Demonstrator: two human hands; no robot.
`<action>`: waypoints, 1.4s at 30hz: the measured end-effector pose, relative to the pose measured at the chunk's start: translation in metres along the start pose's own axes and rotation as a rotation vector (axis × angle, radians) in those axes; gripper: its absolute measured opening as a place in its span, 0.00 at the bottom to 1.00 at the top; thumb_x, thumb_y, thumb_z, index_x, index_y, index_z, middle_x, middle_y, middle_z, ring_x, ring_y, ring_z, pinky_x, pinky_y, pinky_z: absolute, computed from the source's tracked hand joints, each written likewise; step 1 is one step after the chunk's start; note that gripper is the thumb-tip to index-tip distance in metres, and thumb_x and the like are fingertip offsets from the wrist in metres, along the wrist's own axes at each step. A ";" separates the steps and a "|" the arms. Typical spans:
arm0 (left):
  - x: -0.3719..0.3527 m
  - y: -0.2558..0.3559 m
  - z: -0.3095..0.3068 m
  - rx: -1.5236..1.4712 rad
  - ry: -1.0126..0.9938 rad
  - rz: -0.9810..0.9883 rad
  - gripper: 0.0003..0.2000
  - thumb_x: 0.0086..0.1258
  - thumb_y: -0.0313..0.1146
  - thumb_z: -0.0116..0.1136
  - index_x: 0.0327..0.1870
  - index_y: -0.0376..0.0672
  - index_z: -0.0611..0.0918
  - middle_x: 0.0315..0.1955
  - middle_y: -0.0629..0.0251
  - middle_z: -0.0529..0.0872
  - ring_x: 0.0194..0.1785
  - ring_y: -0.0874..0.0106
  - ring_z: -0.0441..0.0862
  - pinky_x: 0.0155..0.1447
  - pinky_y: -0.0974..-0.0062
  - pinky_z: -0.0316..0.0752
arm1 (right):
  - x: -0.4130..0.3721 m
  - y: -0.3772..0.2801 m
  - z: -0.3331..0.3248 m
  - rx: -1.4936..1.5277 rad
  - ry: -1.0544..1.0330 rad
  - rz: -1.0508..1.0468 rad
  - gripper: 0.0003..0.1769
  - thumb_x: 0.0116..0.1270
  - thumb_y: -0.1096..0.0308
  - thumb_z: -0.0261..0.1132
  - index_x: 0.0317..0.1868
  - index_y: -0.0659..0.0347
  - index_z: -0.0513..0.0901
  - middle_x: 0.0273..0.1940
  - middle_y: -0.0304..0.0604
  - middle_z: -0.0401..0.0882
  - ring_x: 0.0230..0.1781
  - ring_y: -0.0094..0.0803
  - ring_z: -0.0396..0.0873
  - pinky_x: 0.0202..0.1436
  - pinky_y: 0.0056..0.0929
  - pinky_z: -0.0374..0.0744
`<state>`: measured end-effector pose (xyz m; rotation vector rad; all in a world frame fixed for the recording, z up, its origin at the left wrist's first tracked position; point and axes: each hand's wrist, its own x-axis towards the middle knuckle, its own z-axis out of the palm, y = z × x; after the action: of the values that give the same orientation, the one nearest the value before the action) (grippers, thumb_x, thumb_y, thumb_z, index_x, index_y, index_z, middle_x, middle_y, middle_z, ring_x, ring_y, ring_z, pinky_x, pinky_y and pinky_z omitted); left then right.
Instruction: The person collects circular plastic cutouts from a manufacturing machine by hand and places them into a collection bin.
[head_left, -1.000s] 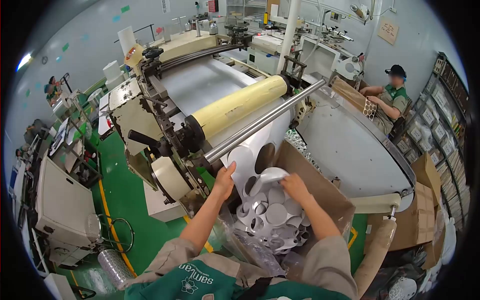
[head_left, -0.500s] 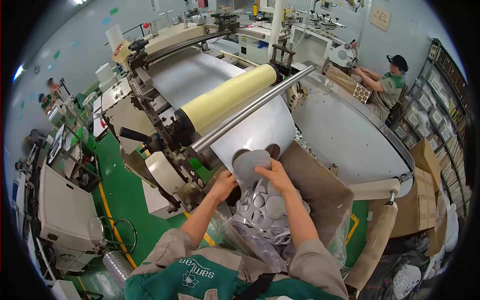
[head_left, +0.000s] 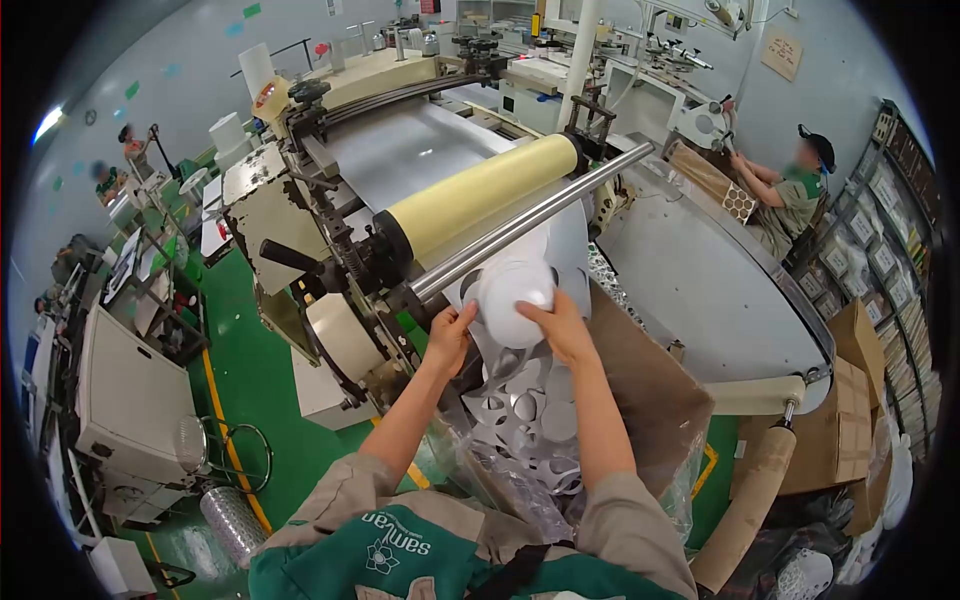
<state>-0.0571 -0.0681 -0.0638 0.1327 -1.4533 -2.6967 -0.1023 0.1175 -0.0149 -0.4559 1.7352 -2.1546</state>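
My left hand [head_left: 451, 333] and my right hand [head_left: 560, 328] hold a white round cut-out disc [head_left: 514, 295] between them, raised just under the steel roller [head_left: 530, 225]. The left hand grips the disc's left edge, the right hand its lower right edge. Below the hands a punched white sheet with round holes [head_left: 525, 400] hangs from the machine into a cardboard box [head_left: 650, 385]. A yellow-wrapped roll [head_left: 480, 195] lies behind the steel roller.
A large die-cutting machine [head_left: 330, 200] fills the middle, with a round white table [head_left: 700, 280] at the right. A seated person [head_left: 790, 195] works at the far right near shelves. Green floor [head_left: 240, 380] with yellow lines, cabinets and a fan lie at the left.
Both hands rose from the box up to the roller. The right hand carried the white disc up from the scrap pile, and the left hand took its left edge.
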 end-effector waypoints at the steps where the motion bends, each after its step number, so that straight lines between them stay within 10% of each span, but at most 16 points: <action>1: 0.008 -0.013 -0.022 0.027 -0.028 -0.017 0.10 0.68 0.37 0.52 0.41 0.40 0.78 0.35 0.68 0.82 0.37 0.78 0.78 0.40 0.77 0.73 | 0.013 0.008 0.003 -0.041 -0.079 0.103 0.30 0.55 0.68 0.68 0.56 0.70 0.67 0.50 0.47 0.73 0.49 0.29 0.72 0.50 0.25 0.72; 8: 0.001 0.018 -0.007 -0.063 0.081 -0.052 0.18 0.68 0.39 0.51 0.54 0.37 0.72 0.47 0.62 0.79 0.50 0.73 0.77 0.56 0.75 0.70 | -0.023 0.073 -0.043 0.987 0.366 0.010 0.24 0.61 0.69 0.63 0.56 0.69 0.68 0.54 0.46 0.72 0.55 0.34 0.71 0.58 0.33 0.70; 18: 0.005 0.015 0.012 -0.214 0.063 -0.056 0.17 0.72 0.39 0.43 0.55 0.40 0.71 0.52 0.66 0.77 0.54 0.69 0.75 0.58 0.69 0.69 | 0.026 0.004 0.014 -0.135 0.003 -0.013 0.20 0.57 0.64 0.67 0.46 0.68 0.76 0.38 0.38 0.78 0.38 0.23 0.74 0.42 0.22 0.73; 27: 0.007 0.018 0.001 -0.185 0.081 -0.066 0.22 0.71 0.40 0.43 0.59 0.33 0.65 0.56 0.54 0.73 0.59 0.65 0.72 0.61 0.68 0.67 | -0.051 0.130 -0.088 0.812 0.619 0.059 0.24 0.63 0.67 0.61 0.59 0.63 0.66 0.53 0.42 0.72 0.54 0.36 0.72 0.59 0.38 0.71; 37: 0.031 0.024 0.001 -0.304 0.047 0.137 0.20 0.72 0.39 0.39 0.60 0.37 0.66 0.57 0.61 0.72 0.61 0.65 0.69 0.65 0.63 0.62 | -0.057 0.048 -0.056 0.444 0.421 -0.105 0.28 0.60 0.74 0.63 0.61 0.61 0.65 0.55 0.41 0.70 0.55 0.33 0.70 0.57 0.34 0.71; 42: 0.007 0.015 0.016 -0.450 0.012 -0.075 0.21 0.71 0.43 0.42 0.59 0.40 0.67 0.57 0.62 0.73 0.60 0.66 0.70 0.64 0.65 0.63 | -0.011 0.026 0.003 0.031 0.467 -0.276 0.26 0.59 0.72 0.65 0.57 0.64 0.69 0.50 0.42 0.74 0.47 0.31 0.74 0.53 0.30 0.72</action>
<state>-0.0654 -0.0639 -0.0424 0.1760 -0.8188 -2.9934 -0.0895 0.1149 -0.0403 -0.1992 1.9638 -2.6463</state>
